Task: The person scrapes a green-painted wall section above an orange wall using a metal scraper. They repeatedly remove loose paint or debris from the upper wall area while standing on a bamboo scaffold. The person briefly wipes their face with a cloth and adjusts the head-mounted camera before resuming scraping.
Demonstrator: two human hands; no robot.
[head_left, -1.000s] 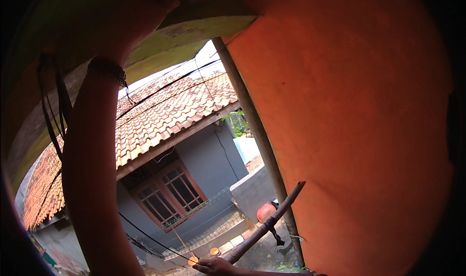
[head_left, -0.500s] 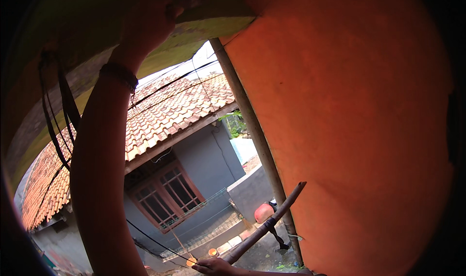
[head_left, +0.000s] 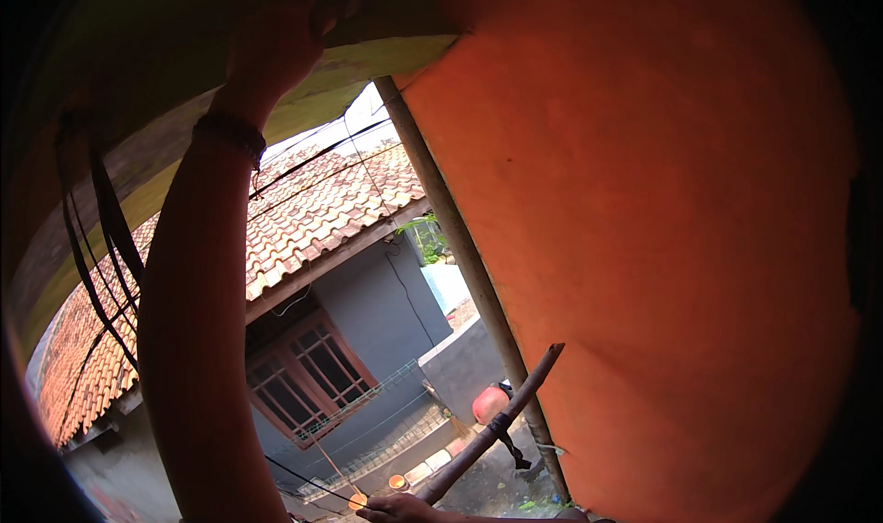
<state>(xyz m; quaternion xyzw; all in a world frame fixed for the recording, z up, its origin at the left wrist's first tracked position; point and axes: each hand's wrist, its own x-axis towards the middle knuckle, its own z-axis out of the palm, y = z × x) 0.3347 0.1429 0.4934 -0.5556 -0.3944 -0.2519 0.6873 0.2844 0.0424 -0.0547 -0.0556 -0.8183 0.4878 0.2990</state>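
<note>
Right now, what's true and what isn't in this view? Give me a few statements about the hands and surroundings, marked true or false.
1. The left hand is higher in the picture than the right hand. True.
2. The wall at right is blue. False: the wall is orange.
3. A dark band circles the left wrist. True.
4. The house roof is thatched. False: it is tiled.
5. A dark strip is wrapped around the stick. True.

The left hand is raised high, the right hand low.
</note>
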